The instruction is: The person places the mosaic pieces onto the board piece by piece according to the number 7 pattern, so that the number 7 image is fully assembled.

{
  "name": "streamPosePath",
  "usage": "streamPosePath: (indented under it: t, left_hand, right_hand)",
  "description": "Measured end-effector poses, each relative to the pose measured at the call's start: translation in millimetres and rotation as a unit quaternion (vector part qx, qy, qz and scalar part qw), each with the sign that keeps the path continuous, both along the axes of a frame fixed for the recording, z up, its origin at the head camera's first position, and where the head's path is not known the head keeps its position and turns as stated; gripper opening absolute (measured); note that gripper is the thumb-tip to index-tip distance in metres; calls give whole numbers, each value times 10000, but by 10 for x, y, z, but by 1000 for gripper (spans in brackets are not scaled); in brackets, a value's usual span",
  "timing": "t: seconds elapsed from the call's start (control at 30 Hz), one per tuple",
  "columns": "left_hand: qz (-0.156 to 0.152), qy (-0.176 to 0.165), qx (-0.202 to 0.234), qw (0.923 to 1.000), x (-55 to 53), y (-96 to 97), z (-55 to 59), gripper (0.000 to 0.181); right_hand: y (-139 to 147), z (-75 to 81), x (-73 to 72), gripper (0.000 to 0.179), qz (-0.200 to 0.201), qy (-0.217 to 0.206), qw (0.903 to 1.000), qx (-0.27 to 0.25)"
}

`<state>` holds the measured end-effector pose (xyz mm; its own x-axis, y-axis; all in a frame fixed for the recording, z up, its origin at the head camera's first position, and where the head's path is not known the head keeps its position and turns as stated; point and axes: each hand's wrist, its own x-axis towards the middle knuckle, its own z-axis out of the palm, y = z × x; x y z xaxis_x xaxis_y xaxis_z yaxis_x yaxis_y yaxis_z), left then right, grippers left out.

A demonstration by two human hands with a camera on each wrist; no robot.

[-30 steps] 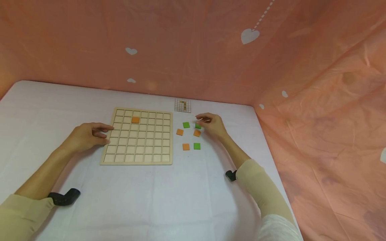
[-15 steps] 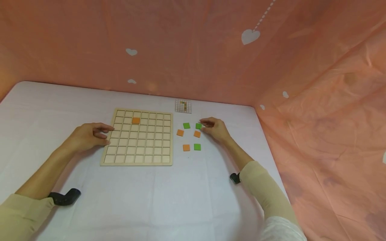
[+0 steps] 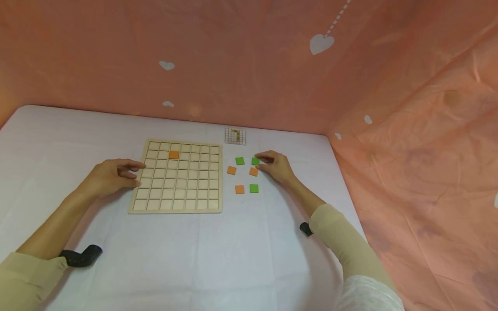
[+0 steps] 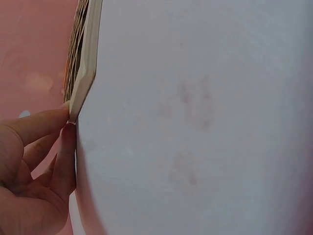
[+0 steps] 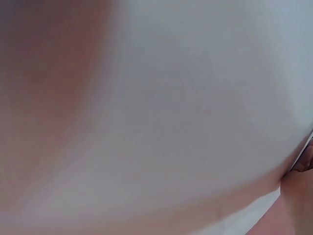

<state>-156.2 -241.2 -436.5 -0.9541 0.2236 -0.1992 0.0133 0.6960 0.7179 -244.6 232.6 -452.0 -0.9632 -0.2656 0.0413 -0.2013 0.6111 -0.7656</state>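
A square wooden grid board lies on the white table, with one orange tile in a cell of its second row from the back. My left hand touches the board's left edge with index fingertip and thumb; the left wrist view shows the fingers at its rim. To the right of the board, my right hand is spread beside a green tile, index fingertip at its far side and thumb at its near side. An orange tile lies just below that thumb.
Other loose tiles lie between board and right hand: green, orange, orange and green. A small printed grid card lies behind them. Pink cloth with white hearts hangs behind and at right.
My right hand has drawn back slightly to the right and nearer, uncovering the green tile by its fingertips. The left hand and the board have stayed put.
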Motion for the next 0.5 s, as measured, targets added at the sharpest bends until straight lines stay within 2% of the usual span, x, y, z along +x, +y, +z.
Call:
streamPosePath:
  t: [0.3, 0.5]
  left_hand:
    - [-25, 61, 30, 10000, 0, 1, 20, 54]
    - [17, 55, 77, 10000, 12, 14, 21, 54]
  right_hand:
    - [-13, -42, -13, 28, -119, 210, 9997, -23]
    - [-23, 19, -30, 26, -78, 144, 9997, 199]
